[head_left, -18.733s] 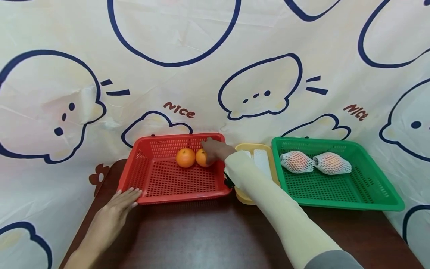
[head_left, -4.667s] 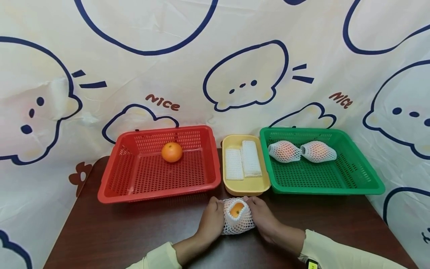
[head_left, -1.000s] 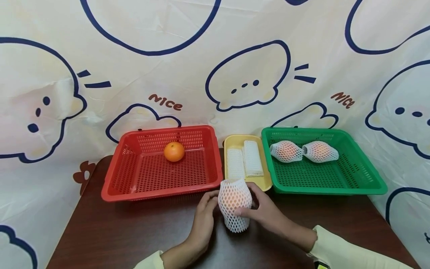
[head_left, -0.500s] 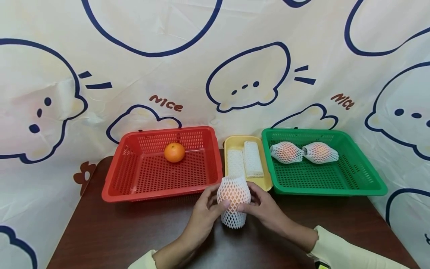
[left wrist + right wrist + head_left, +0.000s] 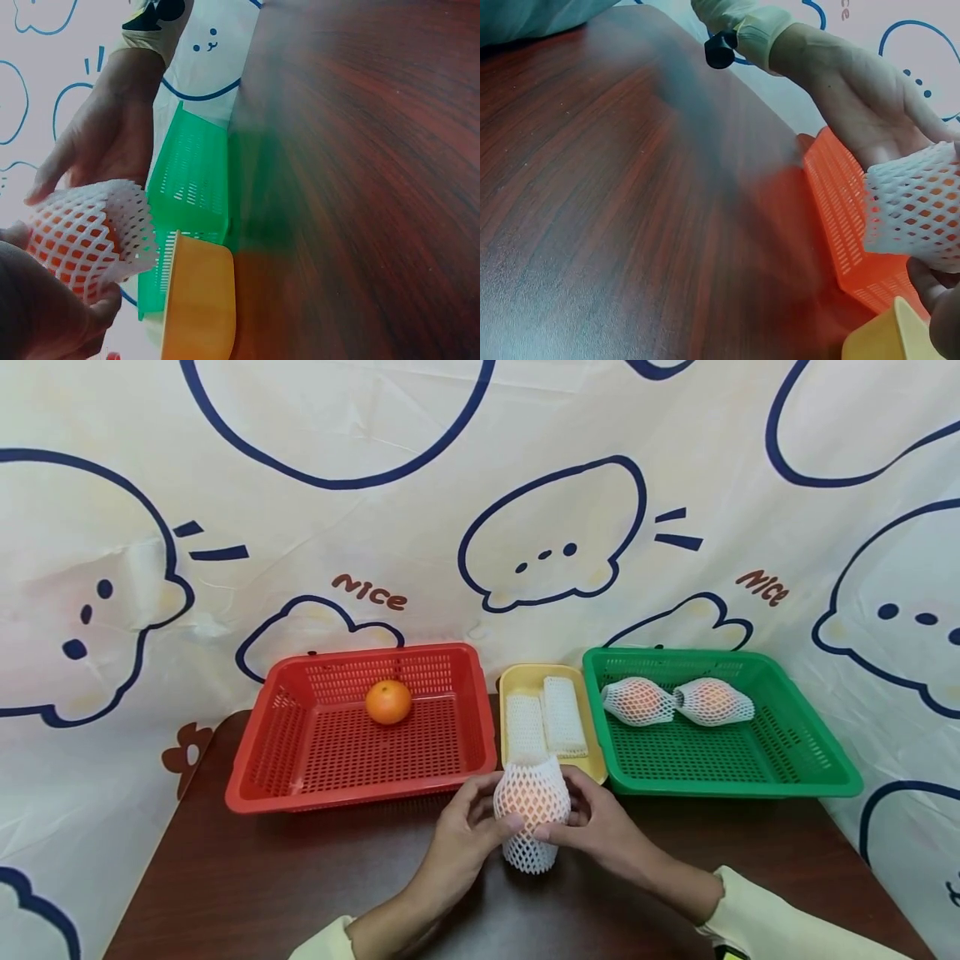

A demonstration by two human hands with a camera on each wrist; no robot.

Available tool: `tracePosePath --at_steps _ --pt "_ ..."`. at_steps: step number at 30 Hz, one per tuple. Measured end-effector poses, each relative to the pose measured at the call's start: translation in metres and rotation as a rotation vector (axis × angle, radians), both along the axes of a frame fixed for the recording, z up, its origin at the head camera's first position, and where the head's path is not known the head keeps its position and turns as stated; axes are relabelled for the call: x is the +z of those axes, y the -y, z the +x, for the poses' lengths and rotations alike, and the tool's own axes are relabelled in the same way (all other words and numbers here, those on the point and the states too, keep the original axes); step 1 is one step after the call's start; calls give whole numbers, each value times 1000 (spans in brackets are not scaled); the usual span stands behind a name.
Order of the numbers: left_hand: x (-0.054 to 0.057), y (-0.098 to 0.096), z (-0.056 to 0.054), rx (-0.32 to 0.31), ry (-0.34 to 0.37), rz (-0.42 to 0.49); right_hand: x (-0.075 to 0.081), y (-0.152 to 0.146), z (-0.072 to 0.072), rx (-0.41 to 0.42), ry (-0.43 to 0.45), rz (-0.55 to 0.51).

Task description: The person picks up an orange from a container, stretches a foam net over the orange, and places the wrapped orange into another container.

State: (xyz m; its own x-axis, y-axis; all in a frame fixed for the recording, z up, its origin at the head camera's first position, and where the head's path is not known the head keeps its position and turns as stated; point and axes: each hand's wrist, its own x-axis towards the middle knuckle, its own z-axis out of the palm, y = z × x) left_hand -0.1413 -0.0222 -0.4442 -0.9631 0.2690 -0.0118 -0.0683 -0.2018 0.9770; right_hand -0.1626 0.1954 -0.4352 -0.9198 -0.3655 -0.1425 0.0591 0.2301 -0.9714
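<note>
An orange in a white foam net sleeve (image 5: 532, 800) is held upright above the dark wooden table, the net sticking out above and below the fruit. My left hand (image 5: 464, 847) grips it from the left, thumb on the near side. From the right, my right hand (image 5: 604, 830) grips the same netted orange, its thumb close to the other. In the left wrist view the net's white mesh (image 5: 84, 232) shows between both hands. The right wrist view has the sleeve's open end (image 5: 911, 206) beside the left palm.
A red basket (image 5: 360, 799) holds one bare orange (image 5: 388, 702). Folded foam nets (image 5: 565, 717) lie in a yellow tray (image 5: 592, 768) just behind my hands. Inside the green basket (image 5: 735, 787) at right are two netted fruits (image 5: 639, 701). A patterned cloth hangs behind.
Earlier, two oranges lay in the red basket; now one does. The netted orange has been turned upright between my hands. In the last second my left thumb came onto its near side.
</note>
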Motion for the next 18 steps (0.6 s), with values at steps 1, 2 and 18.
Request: tracePosePath --at_steps 1,2,18 --pt "0 0 0 -6 -11 6 1 -2 1 6 -10 8" --pt "0 -1 0 -16 -22 12 3 -4 1 11 -24 13" --pt "15 -35 -16 -149 -212 -424 66 -76 -34 -197 -246 507"
